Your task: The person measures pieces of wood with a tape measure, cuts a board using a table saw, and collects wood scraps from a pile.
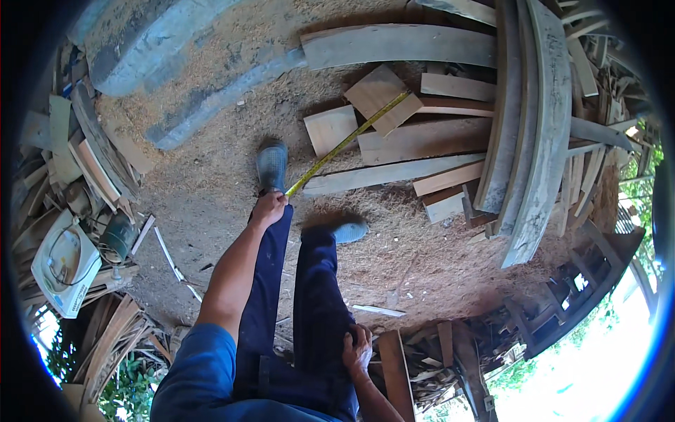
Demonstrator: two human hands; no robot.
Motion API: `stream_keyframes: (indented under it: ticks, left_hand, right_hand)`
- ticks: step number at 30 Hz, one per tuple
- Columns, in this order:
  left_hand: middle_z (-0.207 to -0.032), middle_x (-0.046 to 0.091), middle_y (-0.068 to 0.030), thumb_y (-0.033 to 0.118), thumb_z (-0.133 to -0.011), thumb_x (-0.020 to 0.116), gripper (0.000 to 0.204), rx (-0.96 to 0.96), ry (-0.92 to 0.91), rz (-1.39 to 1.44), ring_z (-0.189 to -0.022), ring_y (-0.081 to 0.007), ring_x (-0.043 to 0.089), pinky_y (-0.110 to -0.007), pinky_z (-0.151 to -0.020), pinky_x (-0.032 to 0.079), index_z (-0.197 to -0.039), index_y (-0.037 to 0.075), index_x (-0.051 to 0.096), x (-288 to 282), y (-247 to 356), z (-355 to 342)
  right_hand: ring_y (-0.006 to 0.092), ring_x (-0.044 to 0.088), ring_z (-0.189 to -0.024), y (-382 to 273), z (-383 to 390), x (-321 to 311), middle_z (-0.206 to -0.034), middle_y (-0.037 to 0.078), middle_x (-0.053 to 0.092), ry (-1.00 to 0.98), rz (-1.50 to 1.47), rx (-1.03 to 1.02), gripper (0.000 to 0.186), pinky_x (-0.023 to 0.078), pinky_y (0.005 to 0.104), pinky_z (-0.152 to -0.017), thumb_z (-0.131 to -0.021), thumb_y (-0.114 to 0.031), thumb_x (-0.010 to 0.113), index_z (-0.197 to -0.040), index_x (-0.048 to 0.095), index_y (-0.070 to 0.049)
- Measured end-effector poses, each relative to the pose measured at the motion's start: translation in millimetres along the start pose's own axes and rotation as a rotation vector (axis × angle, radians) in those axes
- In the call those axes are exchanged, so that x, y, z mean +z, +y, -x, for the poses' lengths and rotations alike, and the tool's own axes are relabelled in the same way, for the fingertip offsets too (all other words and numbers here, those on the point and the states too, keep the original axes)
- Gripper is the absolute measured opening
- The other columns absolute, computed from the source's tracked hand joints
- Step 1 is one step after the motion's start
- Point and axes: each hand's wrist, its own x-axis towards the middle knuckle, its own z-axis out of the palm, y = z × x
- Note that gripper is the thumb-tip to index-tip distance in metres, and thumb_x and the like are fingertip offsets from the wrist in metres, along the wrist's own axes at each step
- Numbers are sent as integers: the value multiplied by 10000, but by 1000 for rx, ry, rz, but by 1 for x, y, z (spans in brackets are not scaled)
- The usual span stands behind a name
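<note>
My left hand (270,209) is closed on the near end of a tape measure, whose case, if it is there, I cannot make out. The yellow blade (337,149) stretches from it up and to the right. Its far end reaches over a squarish wooden board (380,90) that lies askew on other boards. My right hand (358,347) rests on my dark trouser leg near the knee, fingers loosely bent and holding nothing. A short pale board (331,131) lies left of the blade, and a long narrow plank (394,176) lies right of it.
Long planks (538,133) are stacked at the right, with a wide plank (401,46) beyond. Grey-blue beams (225,102) lie at the far left. A white basin-like thing (67,264) and scrap wood stand at the left. Thin strips (380,310) lie on the sawdust-strewn ground.
</note>
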Motion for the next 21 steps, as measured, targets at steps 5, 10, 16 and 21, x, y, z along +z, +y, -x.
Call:
stream_keyframes:
  ticks: [5,10,16,21]
  left_hand:
    - [-806,672,-193,310,-970,493,265,-119,123,-142,-759,-404,663,-504,-679,531,-905,88,622,27,34,1]
    - [-798,683,-190,326,-982,479,283,-273,157,-107,-764,-411,669,-531,-687,526,-912,88,615,23,21,-4]
    - [-869,689,-221,334,-990,456,320,-324,152,-163,-836,-408,675,-536,-737,532,-972,67,633,30,-2,-26]
    - [-911,700,-208,321,-986,460,318,-414,122,-224,-870,-404,683,-527,-779,543,-999,65,649,32,5,-47]
  right_hand:
    - [379,546,-1145,9,-5,-2,-1177,182,593,2,1,35,306,441,463,-991,-872,-228,595,-1132,626,-70]
    - [376,566,-1108,6,-6,3,-1138,174,604,-26,-20,30,294,453,465,-964,-878,-223,587,-1127,625,-73]
    - [381,574,-1085,9,-7,7,-1109,174,616,-52,0,14,302,454,461,-948,-883,-219,578,-1135,613,-56]
    - [385,575,-1073,7,-9,7,-1095,175,620,-50,-16,54,303,454,459,-938,-884,-217,579,-1137,611,-54]
